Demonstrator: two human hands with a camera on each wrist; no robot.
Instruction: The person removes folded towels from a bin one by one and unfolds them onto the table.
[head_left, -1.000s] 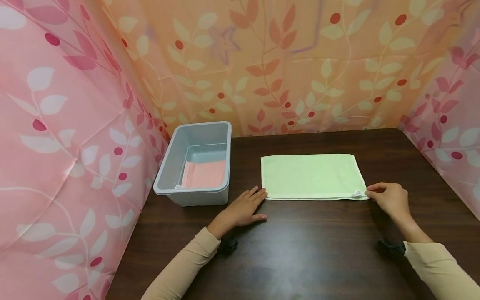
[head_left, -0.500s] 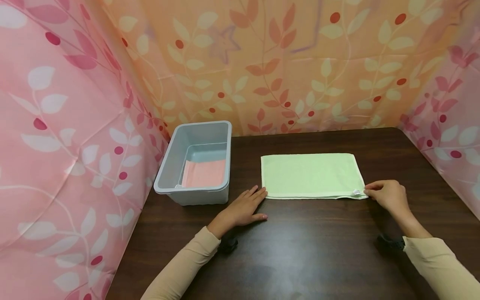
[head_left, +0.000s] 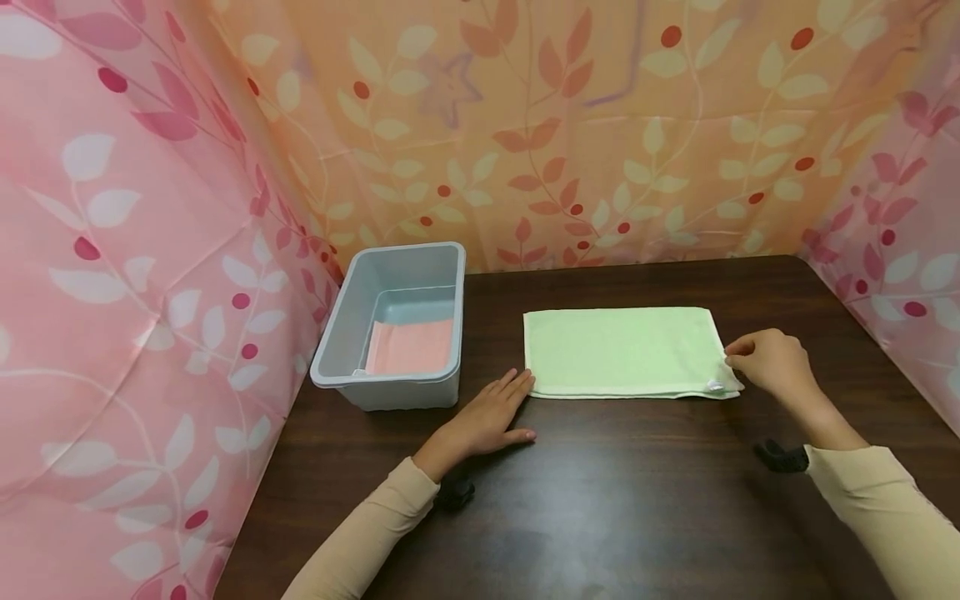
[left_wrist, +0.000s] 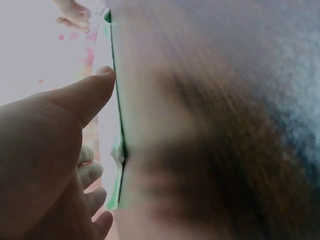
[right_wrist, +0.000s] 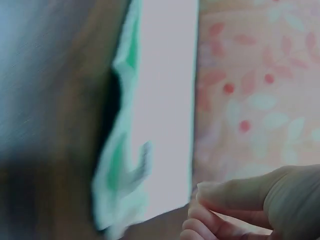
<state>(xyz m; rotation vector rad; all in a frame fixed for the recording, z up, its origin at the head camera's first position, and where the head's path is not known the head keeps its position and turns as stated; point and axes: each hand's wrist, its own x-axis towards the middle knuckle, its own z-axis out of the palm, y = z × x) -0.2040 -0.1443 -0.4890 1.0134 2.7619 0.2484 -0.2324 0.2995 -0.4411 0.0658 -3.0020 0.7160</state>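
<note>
Green towel (head_left: 618, 350) — near-right corner seemingly freed
Right hand (head_left: 772, 362) has moved up the side edge — whether pinching, cannot tell; left hand (head_left: 483, 420) rests straight-fingered at the near-left corner.

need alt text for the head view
A person's left hand and right hand flank a folded, rectangular pale green cloth on a dark brown table; to the cloth's left, a rectangular grey plastic bin holds a pink cloth.
</note>
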